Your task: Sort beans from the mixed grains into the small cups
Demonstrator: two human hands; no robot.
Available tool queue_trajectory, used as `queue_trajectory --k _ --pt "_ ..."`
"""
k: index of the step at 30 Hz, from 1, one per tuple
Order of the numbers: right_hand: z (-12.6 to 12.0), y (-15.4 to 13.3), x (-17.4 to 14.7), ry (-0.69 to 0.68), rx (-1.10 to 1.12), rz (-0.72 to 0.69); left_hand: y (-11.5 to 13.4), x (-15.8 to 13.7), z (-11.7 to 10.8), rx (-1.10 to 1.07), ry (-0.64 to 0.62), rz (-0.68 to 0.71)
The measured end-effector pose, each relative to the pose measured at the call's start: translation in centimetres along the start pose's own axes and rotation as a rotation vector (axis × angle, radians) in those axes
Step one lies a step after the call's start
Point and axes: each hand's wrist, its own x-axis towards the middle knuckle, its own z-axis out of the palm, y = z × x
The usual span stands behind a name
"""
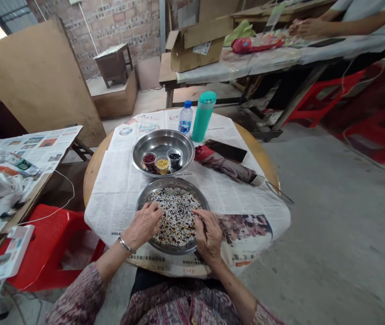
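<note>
A steel basin (173, 249) in front of me holds a mix of white grains with black, yellow and dark red beans (175, 214). My left hand (146, 221) is over its left side, fingers curled together at the mix. At the right rim, my right hand (209, 232) has thumb and forefinger drawn together; anything pinched in either hand is too small to make out. Just behind stands a second steel basin (160, 137). Inside it are three clear cups: one of red beans (149, 159), one of yellow beans (162, 166), one of black beans (174, 158).
Newspaper (111, 189) covers the round table. A water bottle (186, 118), a teal flask (204, 116), a phone (228, 150) and a folded umbrella (228, 167) stand or lie behind and right. A red stool (48, 243) bears a power strip (14, 253). Another person's hands (309, 28) are at the far table.
</note>
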Motion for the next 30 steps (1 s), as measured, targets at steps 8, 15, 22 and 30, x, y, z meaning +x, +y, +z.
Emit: queue_trajectory --k 8,15,22,30 --pt "0.1 0.2 -0.2 -0.011 -0.026 0.003 1.6 -1.2 1.5 -0.052 -0.134 0.164" --pt "0.0 0.1 -0.1 -0.016 -0.008 -0.008 1.9 4.9 1.9 -0.009 0.123 0.163" --pt "0.1 0.1 -0.1 -0.015 -0.003 -0.013 0.3 4.3 1.6 0.099 0.25 -0.157" --pt "0.1 0.3 -0.3 -0.019 -0.006 -0.021 1.4 -0.5 3.1 -0.197 0.077 -0.085"
